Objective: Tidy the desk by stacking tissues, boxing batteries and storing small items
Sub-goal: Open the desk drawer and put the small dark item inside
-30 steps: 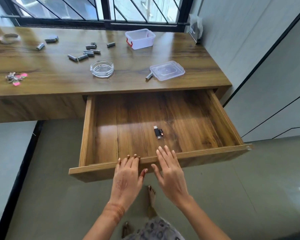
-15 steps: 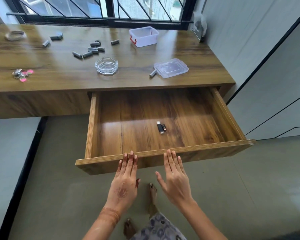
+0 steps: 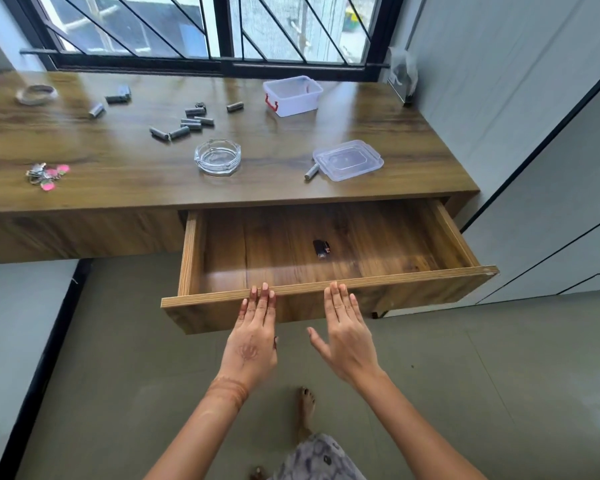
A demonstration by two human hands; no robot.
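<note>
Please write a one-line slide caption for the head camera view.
Both open hands, left hand and right hand, press the open wooden drawer; grey batteries lie scattered above.

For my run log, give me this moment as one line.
hands: left and right flat on drawer front | drawer: open, lighter inside | batteries: loose on desk | box: open

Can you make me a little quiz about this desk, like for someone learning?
1. True or false: the drawer is open.
2. Where does the clear lid lie? A) on the white box B) flat on the desk C) in the drawer
3. What small thing lies inside the drawer?

Key:
1. True; the left hand and right hand are at its front.
2. B
3. A small black item; too small to name.
</note>
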